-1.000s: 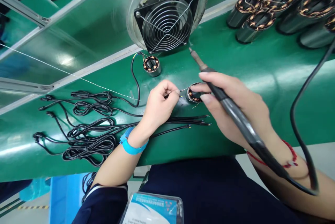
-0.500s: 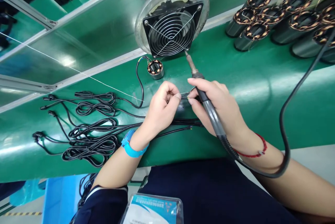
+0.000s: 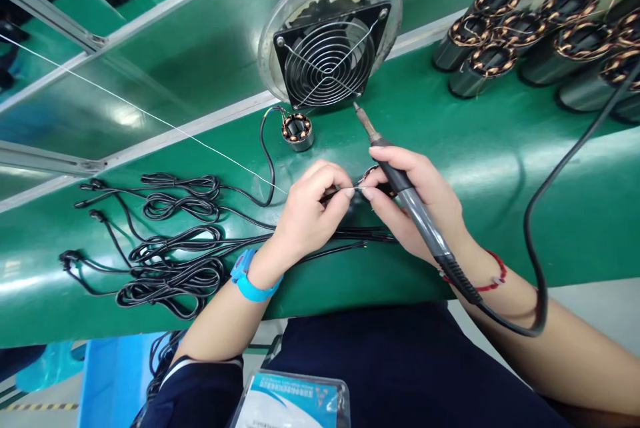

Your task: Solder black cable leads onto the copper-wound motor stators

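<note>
My right hand point(image 3: 425, 198) is closed around a soldering iron point(image 3: 413, 205), whose tip points up toward the fan. Its thumb and fingertip also pinch at thin wires by a dark stator with copper windings point(image 3: 371, 176), mostly hidden behind the fingers. My left hand point(image 3: 315, 205) is closed in a pinch, its fingertips almost touching the right ones. A black cable point(image 3: 329, 197) shows between its fingers. From the upper left a thin white strand point(image 3: 230, 160) runs to this hand. Beyond the hands stands a small stator point(image 3: 297, 133) with a cable joined to it.
A round metal hood with a fan grille point(image 3: 327, 71) hangs at the back. Several wound stators point(image 3: 483, 68) stand at the back right. Coiled black cables point(image 3: 173, 281) lie on the green table point(image 3: 565, 215) at left. The iron's cord point(image 3: 533, 228) loops past my right forearm.
My left hand has moved slightly right, closing the gap to the right fingertips. The soldering iron has shifted a little down and right, its tip now lower beneath the fan's corner.
</note>
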`<state>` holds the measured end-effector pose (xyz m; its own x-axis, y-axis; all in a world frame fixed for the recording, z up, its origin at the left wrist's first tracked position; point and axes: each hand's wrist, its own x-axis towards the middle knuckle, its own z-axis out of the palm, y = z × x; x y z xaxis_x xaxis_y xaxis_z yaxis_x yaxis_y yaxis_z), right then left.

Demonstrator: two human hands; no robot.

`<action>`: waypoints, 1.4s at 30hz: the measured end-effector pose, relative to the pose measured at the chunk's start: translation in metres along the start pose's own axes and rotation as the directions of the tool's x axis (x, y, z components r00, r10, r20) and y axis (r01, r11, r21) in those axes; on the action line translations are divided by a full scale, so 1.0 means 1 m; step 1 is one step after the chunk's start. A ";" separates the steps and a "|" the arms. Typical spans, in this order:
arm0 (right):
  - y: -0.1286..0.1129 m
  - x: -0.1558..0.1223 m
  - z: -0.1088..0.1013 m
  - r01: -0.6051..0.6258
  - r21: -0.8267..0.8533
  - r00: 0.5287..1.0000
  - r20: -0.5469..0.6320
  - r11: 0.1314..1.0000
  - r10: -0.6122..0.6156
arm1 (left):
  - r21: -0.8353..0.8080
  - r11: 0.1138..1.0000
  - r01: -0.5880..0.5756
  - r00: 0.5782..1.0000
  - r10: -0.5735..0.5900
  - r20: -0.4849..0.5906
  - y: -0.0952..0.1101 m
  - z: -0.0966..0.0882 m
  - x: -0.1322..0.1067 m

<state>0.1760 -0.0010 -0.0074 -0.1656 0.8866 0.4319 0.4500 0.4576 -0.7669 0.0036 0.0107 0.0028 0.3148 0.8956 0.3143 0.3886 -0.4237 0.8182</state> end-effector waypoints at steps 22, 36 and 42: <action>0.009 -0.006 -0.008 -0.059 -0.068 0.995 -0.086 0.996 0.053 | 0.000 0.996 0.088 0.991 -0.088 -0.104 -0.006 0.013 -0.003; 0.009 -0.048 -0.025 0.188 0.055 0.958 -0.230 0.981 -0.171 | 0.054 0.998 -0.022 0.990 0.029 -0.137 -0.007 0.020 -0.005; 0.004 -0.044 -0.026 0.193 0.045 0.967 -0.176 0.980 -0.183 | 0.079 0.997 -0.018 0.991 0.029 -0.129 -0.005 0.022 -0.005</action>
<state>0.2082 -0.0400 -0.0176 -0.0881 0.7622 0.6413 0.3696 0.6229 -0.6895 0.0186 0.0051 -0.0134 0.2118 0.8931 0.3969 0.4501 -0.4496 0.7715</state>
